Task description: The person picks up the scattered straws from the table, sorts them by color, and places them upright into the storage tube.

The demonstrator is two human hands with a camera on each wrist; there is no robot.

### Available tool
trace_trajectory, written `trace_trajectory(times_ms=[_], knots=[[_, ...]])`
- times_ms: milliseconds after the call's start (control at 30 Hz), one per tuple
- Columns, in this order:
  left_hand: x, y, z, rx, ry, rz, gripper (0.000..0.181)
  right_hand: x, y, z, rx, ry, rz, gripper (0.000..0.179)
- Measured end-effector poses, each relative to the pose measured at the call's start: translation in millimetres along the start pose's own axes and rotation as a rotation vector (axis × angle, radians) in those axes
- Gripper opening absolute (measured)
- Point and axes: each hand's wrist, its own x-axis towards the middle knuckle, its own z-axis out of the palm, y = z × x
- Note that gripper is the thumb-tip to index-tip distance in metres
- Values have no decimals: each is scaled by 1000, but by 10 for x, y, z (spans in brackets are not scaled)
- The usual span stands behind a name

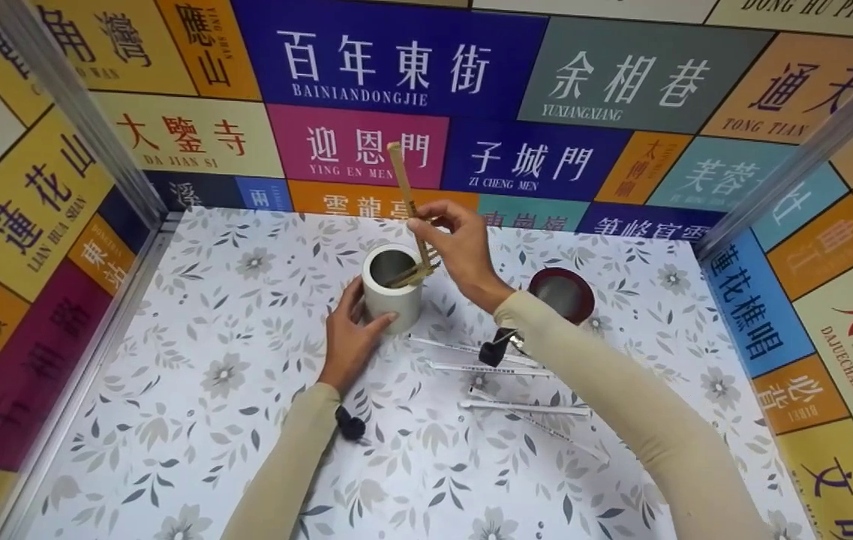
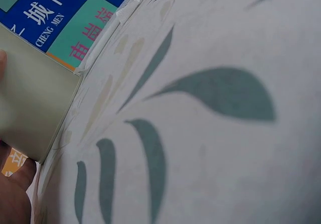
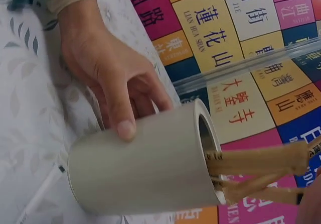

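Note:
A white cylindrical canister (image 1: 394, 307) stands on the table with its round mouth facing up. My left hand (image 1: 355, 330) grips its side, with the thumb across the front. Above the mouth, my right hand (image 1: 460, 244) pinches a long, thin bamboo stick (image 1: 400, 169) that points up and to the left. Several bamboo pieces (image 3: 256, 161) jut from the canister's mouth in the right wrist view, some with small dark print. Part of the canister (image 2: 37, 98) shows at the left edge of the left wrist view.
Several thin white sticks (image 1: 527, 407) with small print lie loosely on the flowered tabletop (image 1: 223, 375). A dark red round container (image 1: 563, 295) with a grey inside stands behind my right forearm. Walls with colourful lettered panels (image 1: 396, 60) enclose the back and sides.

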Motion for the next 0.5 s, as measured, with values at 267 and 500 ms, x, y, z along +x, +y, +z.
trace_trajectory(times_ms=[267,500], knots=[[-9,-7,-8,23,1,11,88,-35,107,207,40,39,-1,10],[-7,-21,-18,63,-13,16,88,-187,296,166,37,45,77,12]])
